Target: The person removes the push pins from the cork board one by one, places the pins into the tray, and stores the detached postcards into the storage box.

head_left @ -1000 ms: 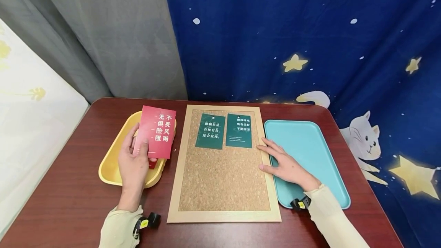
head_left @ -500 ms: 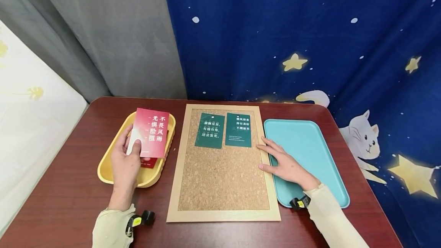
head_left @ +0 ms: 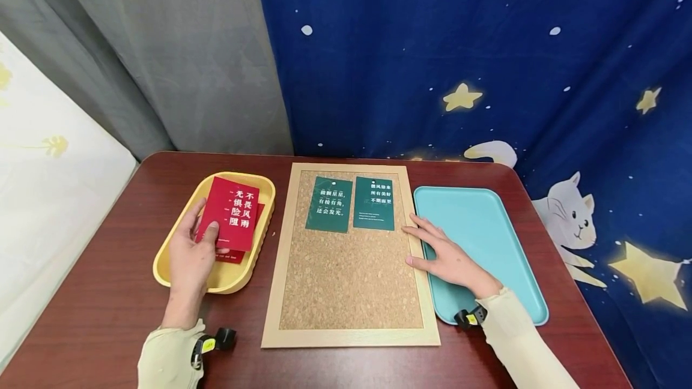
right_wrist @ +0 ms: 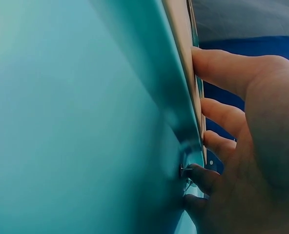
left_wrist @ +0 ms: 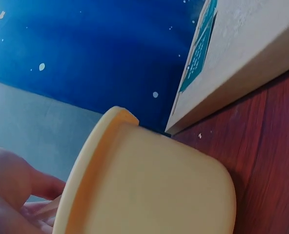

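Note:
My left hand (head_left: 190, 251) pinches a red card (head_left: 229, 212) with white lettering, thumb on top and fingers beneath. It is held over a yellow basket (head_left: 167, 269), where another red card (head_left: 232, 256) shows partly under it. In the left wrist view the basket's side (left_wrist: 159, 180) hides most of the fingers. A cork board (head_left: 351, 281) with a wooden frame lies to the right. Two green cards, a left one (head_left: 329, 204) and a right one (head_left: 374, 203), are on its upper half. My right hand (head_left: 451, 257) rests its spread fingertips on the board's right edge.
A turquoise tray (head_left: 486, 227) lies right of the board, partly under my right hand and wrist. Small shiny metal bits (right_wrist: 182, 170) show by its far edge in the right wrist view. Curtains (head_left: 378, 65) hang behind the brown table (head_left: 97, 257).
My left hand has moved left and slightly down with the red card, which now sits lower over the basket. The glare on the card is gone. My right hand has stayed put.

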### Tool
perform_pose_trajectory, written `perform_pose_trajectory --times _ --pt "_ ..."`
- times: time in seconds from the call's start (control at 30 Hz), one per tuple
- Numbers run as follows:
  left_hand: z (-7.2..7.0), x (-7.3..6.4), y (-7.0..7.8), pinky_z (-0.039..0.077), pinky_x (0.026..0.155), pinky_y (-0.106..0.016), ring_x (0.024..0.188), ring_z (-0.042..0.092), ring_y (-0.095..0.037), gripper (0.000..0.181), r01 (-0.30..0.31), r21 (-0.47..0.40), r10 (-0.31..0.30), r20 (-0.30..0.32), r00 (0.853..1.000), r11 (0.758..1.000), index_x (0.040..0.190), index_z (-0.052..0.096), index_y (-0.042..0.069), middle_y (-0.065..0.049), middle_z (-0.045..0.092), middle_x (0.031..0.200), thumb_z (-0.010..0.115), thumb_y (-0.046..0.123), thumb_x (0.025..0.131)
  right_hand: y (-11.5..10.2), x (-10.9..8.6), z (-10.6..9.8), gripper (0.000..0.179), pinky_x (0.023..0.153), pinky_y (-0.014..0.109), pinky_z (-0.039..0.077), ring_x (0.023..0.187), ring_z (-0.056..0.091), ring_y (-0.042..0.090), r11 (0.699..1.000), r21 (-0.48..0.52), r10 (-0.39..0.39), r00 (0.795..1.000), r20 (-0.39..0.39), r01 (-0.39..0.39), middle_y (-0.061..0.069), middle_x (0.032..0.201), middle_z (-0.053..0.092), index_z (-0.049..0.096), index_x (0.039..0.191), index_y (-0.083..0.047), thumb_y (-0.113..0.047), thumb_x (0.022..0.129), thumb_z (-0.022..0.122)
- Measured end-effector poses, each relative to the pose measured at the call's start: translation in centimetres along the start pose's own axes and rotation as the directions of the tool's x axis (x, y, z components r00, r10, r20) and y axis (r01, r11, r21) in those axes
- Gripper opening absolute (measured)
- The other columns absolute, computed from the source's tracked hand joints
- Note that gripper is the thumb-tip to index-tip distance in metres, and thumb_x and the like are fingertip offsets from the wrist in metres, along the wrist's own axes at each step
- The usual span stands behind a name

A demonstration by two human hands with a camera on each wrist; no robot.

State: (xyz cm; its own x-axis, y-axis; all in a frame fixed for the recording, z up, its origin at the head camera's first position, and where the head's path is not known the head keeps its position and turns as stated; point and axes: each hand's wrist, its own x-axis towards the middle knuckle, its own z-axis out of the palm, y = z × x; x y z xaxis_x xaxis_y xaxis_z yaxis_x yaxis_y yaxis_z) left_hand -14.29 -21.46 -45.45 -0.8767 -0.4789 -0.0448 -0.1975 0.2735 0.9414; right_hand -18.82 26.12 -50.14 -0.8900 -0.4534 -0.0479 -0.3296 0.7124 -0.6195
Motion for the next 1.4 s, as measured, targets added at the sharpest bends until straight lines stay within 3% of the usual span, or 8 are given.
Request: perform_pose_trajectory --times 0.17,0.4,0.53,0.83,1.13,1.4 --pt "-0.08 0.20 -0.06 0.054 0.071 -0.005 0.116 0.057 -0.012 0.060 0.011 0.032 -0.012 0.014 1.000 0.999 0.162 0.038 0.030 -0.010 0.050 0.156 0.058 0.024 0.106 0.02 -0.02 -0.04 0.069 0.123 0.072 0.024 0.162 0.018 0.040 1.000 -0.004 0.005 1.000 -0.001 -0.005 0.001 0.175 0.023 0.048 0.156 -0.027 -0.044 0.095 0.074" --pt "-0.02 0.25 -0.42 0.052 0.068 -0.004 0.096 0.056 0.004 0.053 -0.061 0.061 0.062 -0.016 0.998 0.996 0.157 0.048 0.019 -0.014 0.059 0.148 0.057 0.015 0.105 0.01 0.03 -0.08 0.069 0.123 0.072 0.024 0.162 0.018 0.040 1.000 -0.004 0.005 1.000 0.000 -0.005 0.001 0.175 0.023 0.048 0.156 -0.027 -0.044 0.095 0.074" --pt "0.11 0.19 -0.49 0.049 0.070 -0.001 0.094 0.057 0.010 0.051 -0.094 0.074 0.098 -0.039 0.994 0.993 0.155 0.051 0.013 -0.015 0.063 0.146 0.057 0.013 0.104 -0.04 0.00 -0.10 0.069 0.123 0.072 0.023 0.162 0.018 0.040 1.000 -0.003 0.005 1.000 0.001 -0.005 0.001 0.175 0.023 0.048 0.156 -0.026 -0.044 0.095 0.074" --pt "0.11 0.21 -0.56 0.046 0.070 -0.001 0.100 0.055 0.009 0.046 -0.052 0.059 0.057 -0.077 0.995 0.997 0.150 0.056 0.012 -0.011 0.063 0.146 0.058 0.019 0.104 -0.10 -0.06 -0.07 0.069 0.123 0.073 0.023 0.162 0.017 0.041 1.000 0.003 0.001 1.000 0.001 -0.001 0.003 0.175 0.023 0.048 0.157 -0.024 -0.042 0.096 0.074" --pt "0.07 0.14 -0.40 0.047 0.068 -0.004 0.089 0.057 0.008 0.042 -0.008 0.043 0.012 -0.090 0.996 0.999 0.145 0.060 0.012 -0.010 0.065 0.130 0.059 0.020 0.104 -0.11 -0.16 -0.11 0.069 0.123 0.073 0.022 0.162 0.017 0.043 1.000 -0.002 -0.010 1.000 -0.005 0.010 0.006 0.175 0.024 0.048 0.157 -0.023 -0.041 0.096 0.074" --pt "-0.07 0.08 -0.40 0.048 0.069 -0.002 0.085 0.058 0.009 0.041 -0.004 0.065 0.009 -0.082 0.997 0.998 0.144 0.061 0.014 -0.011 0.065 0.132 0.059 0.022 0.104 -0.18 -0.01 -0.09 0.069 0.122 0.073 0.025 0.162 0.017 0.041 1.000 -0.004 0.004 1.000 0.009 -0.004 0.003 0.175 0.023 0.048 0.157 -0.024 -0.042 0.096 0.074"
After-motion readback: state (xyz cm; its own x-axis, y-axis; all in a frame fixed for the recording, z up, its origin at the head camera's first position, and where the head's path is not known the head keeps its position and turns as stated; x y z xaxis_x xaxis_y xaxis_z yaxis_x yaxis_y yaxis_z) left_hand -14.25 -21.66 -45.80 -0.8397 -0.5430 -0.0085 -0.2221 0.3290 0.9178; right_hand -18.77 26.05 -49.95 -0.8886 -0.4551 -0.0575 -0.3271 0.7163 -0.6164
